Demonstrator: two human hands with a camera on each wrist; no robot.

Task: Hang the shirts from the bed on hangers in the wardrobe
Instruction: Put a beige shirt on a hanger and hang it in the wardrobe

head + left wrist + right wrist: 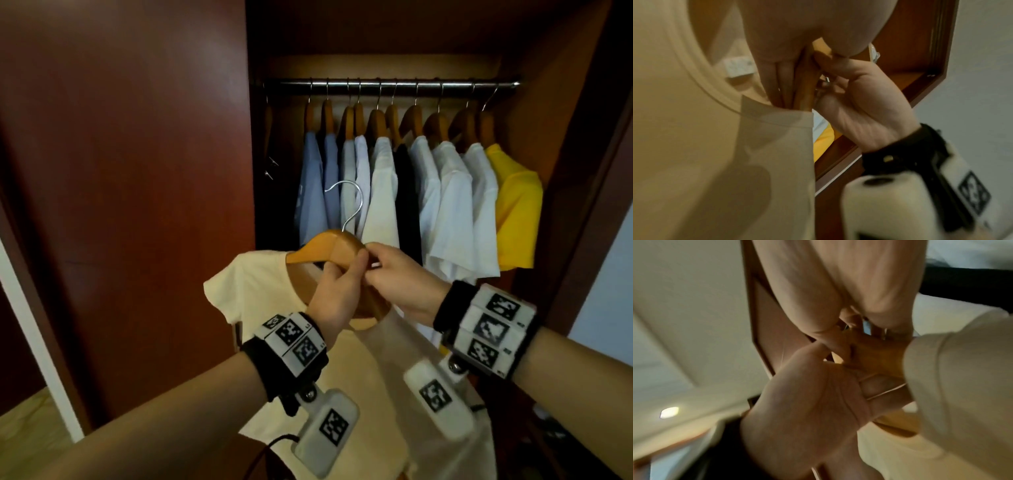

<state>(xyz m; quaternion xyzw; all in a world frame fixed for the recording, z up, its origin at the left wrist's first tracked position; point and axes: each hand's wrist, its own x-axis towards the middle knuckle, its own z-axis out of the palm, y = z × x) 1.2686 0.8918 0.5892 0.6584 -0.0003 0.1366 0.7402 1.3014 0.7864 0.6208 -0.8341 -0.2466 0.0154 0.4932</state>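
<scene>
A wooden hanger with a metal hook is held up in front of the open wardrobe. A cream T-shirt hangs on it; its left shoulder sits on the hanger's left arm and its body drops below my wrists. My left hand grips the hanger's middle from below, fingers wrapped around the wood. My right hand pinches the hanger's right arm beside the left thumb. The right wrist view shows both hands meeting at the hanger, with cream fabric next to them.
The wardrobe rail carries several wooden hangers with blue, white and black shirts, and a yellow shirt at the right end. A closed dark-red door stands to the left. The wardrobe's side panel borders the right.
</scene>
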